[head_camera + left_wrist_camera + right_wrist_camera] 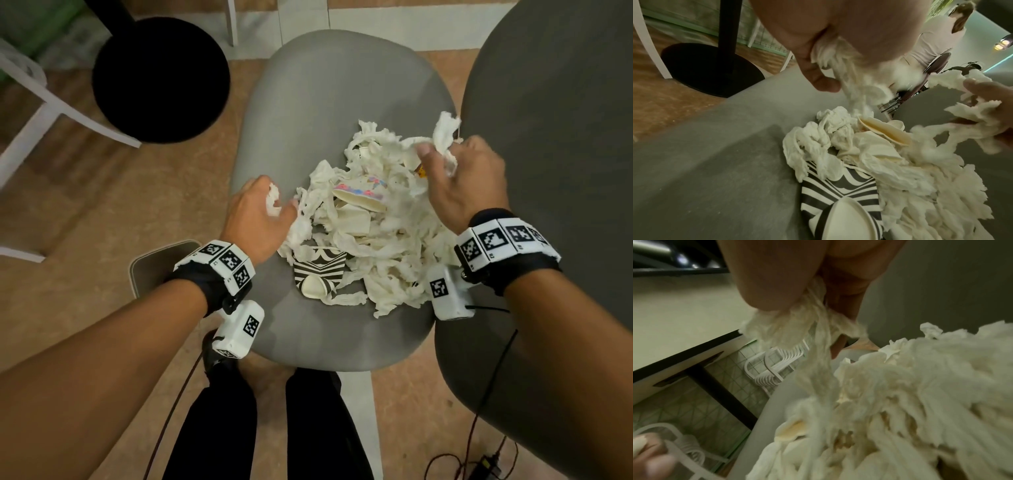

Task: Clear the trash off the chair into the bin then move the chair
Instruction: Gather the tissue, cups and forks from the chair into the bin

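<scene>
A pile of torn white tissue [376, 219] with crushed paper cups lies on the grey chair seat [329, 89]. One cup is black-and-white striped [318, 270], another has a pink and blue print [359, 192]. My left hand [263, 209] grips a wad of tissue at the pile's left edge; in the left wrist view the tissue [840, 65] trails from the curled fingers. My right hand [459, 178] grips tissue strips [445, 133] at the pile's far right; the right wrist view shows that tissue [801, 324] bunched in the fist. No bin is recognisable.
A second grey chair [555, 171] stands close on the right, touching the seat's edge. A black round table base [161, 78] and white chair legs [51, 102] stand at the left. My legs [267, 428] are at the seat's front. Cables [479, 428] lie on the floor at the right.
</scene>
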Tool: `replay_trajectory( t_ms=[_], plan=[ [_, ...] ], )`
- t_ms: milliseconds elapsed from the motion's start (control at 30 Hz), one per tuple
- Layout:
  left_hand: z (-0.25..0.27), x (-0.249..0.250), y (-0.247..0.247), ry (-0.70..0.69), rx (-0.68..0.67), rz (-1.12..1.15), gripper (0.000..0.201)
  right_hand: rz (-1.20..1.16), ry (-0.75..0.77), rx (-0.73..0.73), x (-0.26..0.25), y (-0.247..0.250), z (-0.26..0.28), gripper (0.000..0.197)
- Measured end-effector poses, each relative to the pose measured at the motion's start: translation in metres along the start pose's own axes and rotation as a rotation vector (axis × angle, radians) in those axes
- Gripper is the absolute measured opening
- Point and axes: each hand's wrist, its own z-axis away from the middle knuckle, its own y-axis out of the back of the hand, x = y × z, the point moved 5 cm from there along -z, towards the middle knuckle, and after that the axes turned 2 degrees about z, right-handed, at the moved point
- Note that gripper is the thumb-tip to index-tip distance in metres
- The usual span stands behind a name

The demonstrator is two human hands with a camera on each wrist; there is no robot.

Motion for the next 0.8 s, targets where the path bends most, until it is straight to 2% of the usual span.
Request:
replay_trajectory(
  t_ms=[100, 133, 167, 200, 233, 300, 333, 400, 467, 567, 667, 800],
  plan=[
    [0.006, -0.005, -0.005, 0.019, -0.054, -0.035, 0.009, -0.18, -0.004, -0.058, -0.007, -0.006, 0.009, 0.019],
    [0.008, -0.009, -0.007, 0.037, -0.074, -0.003, 0.005, -0.22, -0.014, -0.101, -0.009, -0.009, 0.012, 0.032],
    [0.01, -0.015, -0.008, 0.072, -0.089, 0.053, 0.012, -0.239, -0.009, -0.147, -0.013, -0.012, 0.016, 0.046],
    [0.013, -0.019, -0.01, 0.112, -0.108, 0.116, 0.02, -0.22, -0.006, -0.187, -0.016, -0.016, 0.018, 0.05],
    [0.016, -0.022, -0.01, 0.141, -0.113, 0.148, 0.022, -0.197, 0.011, -0.204, -0.022, -0.019, 0.02, 0.043],
    [0.02, -0.022, -0.007, 0.102, -0.072, 0.098, 0.01, -0.186, 0.015, -0.223, -0.033, -0.023, 0.024, 0.026],
    [0.022, -0.021, -0.004, 0.077, -0.046, 0.081, 0.014, -0.215, -0.004, -0.247, -0.04, -0.026, 0.027, 0.031],
    [0.03, -0.018, 0.002, 0.063, -0.012, 0.055, 0.041, -0.266, -0.046, -0.275, -0.052, -0.031, 0.031, 0.055],
    [0.037, -0.018, 0.011, 0.066, 0.014, -0.002, 0.058, -0.285, -0.069, -0.266, -0.063, -0.036, 0.035, 0.068],
    [0.043, -0.03, 0.024, 0.133, 0.036, -0.031, 0.065, -0.307, -0.02, -0.244, -0.084, -0.046, 0.042, 0.067],
    [0.05, -0.05, 0.042, 0.156, 0.123, 0.002, 0.062, -0.334, 0.017, -0.267, -0.117, -0.061, 0.055, 0.063],
    [0.072, -0.117, 0.071, 0.326, 0.229, 0.128, 0.057, -0.46, -0.03, -0.33, -0.178, -0.096, 0.078, 0.06]
  ],
)
